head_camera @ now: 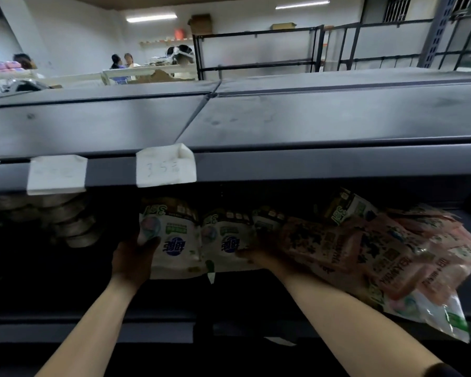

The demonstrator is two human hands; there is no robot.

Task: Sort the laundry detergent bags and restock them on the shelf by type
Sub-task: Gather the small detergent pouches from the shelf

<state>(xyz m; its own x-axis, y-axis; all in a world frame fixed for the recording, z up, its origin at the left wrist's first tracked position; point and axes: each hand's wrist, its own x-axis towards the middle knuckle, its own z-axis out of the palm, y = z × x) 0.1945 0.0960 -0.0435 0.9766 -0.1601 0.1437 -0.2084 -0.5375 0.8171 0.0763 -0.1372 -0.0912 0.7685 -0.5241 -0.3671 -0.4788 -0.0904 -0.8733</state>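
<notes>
A dim storeroom with strip lights [151, 18] and people [125, 63] at far tables. A grey metal shelf [283, 118] carries paper labels [165, 167]. Beneath it, white detergent bags [180, 240] stand beside heaped pink bags [378, 248]. The left hand [132, 261] grips one white bag's edge; the right hand [259, 254] holds another.
</notes>
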